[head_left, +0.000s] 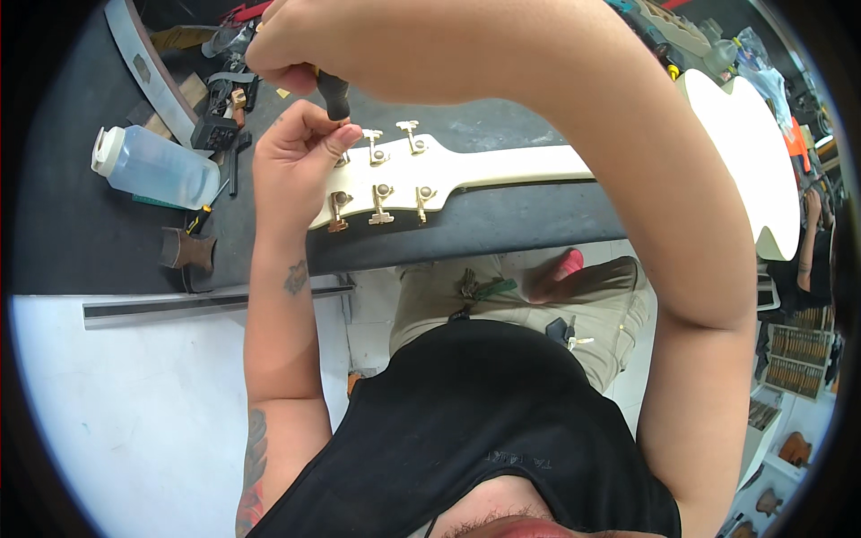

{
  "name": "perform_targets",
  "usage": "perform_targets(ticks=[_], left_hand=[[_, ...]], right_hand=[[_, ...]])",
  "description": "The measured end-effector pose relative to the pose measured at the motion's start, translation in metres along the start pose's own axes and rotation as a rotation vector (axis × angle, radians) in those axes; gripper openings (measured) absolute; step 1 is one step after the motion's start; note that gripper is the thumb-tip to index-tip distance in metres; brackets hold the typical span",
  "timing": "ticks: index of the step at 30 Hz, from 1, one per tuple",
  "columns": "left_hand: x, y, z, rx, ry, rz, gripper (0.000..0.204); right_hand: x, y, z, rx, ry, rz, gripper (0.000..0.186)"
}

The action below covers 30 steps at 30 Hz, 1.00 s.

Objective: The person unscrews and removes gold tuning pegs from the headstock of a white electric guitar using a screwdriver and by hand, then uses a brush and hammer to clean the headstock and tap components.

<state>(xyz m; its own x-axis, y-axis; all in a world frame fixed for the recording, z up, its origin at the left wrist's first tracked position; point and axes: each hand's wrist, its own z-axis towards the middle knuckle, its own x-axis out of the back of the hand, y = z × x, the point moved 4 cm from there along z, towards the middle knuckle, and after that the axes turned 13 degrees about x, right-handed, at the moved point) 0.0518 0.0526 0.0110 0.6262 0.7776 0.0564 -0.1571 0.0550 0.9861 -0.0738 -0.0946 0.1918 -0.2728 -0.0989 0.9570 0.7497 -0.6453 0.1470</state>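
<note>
A cream-white electric guitar lies on the dark bench, the back of its headstock (404, 161) toward me on the left. Several gold tuning machines (383, 192) sit along both headstock edges. Coming in from above, my right hand (300, 40) is closed around the dark handle of a screwdriver (334, 94), which points down at the headstock's far left end. There my left hand (291, 148) pinches thumb and forefinger together right at the screwdriver's lower end. Whatever sits between those fingertips is hidden, and the hand covers part of the headstock's end.
Left of my hands, a clear bottle with a white cap (161, 166) lies tilted. Near it are a yellow-and-black screwdriver (199, 220), a black box (213, 133) and a brown curved block (188, 251). The guitar body (744, 161) extends right. Another person's arm (807, 242) shows far right.
</note>
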Motion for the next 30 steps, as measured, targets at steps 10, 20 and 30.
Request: perform_targets(ticks=[10,20,30], left_hand=[[-0.002,0.003,0.003,-0.026,-0.001,-0.021,0.008],[-0.001,0.012,-0.005,0.009,0.02,-0.064,0.004],[0.003,0.001,0.002,0.053,0.013,-0.025,0.01]], right_hand=[[-0.006,0.016,0.0,-0.027,-0.059,0.093,0.022],[-0.002,-0.013,0.021,-0.584,-0.086,-0.094,0.019],[-0.015,0.004,-0.001,0.038,0.195,0.237,0.024]])
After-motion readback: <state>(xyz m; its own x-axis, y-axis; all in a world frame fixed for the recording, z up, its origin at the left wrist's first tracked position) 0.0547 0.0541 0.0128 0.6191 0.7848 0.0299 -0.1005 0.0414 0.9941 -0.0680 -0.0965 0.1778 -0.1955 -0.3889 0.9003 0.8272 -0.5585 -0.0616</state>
